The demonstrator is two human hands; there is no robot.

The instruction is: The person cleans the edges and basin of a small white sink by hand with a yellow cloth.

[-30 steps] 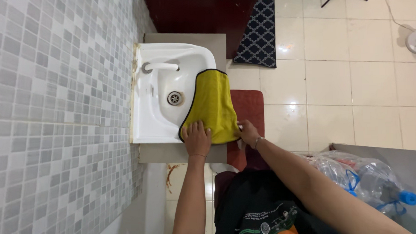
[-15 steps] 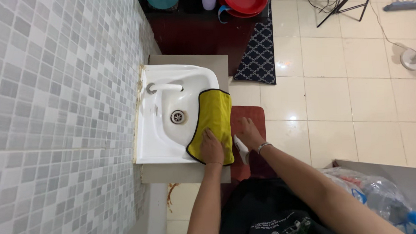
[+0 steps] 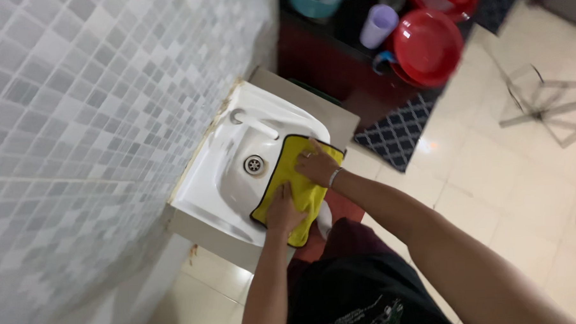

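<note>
A yellow cloth (image 3: 293,186) with a dark hem lies draped over the front rim of a white wall sink (image 3: 219,177). My left hand (image 3: 282,212) presses flat on the near part of the cloth. My right hand (image 3: 316,165), with a bracelet at the wrist, rests on the cloth's far end near the rim. The sink has a white tap (image 3: 253,123) and a metal drain (image 3: 254,164). A small white object (image 3: 324,219) shows under the cloth's near corner; what it is cannot be told.
Grey mosaic tiles (image 3: 89,124) cover the wall on the left. A red basin (image 3: 428,46), a lilac cup (image 3: 379,26) and a teal bowl (image 3: 311,4) sit beyond the sink. A dark patterned mat (image 3: 395,132) and a stand's legs (image 3: 541,108) are on the cream floor.
My right hand has moved from beside the sink onto the far end of the cloth. The view has tilted and shifted; my left hand stays pressed on the cloth.
</note>
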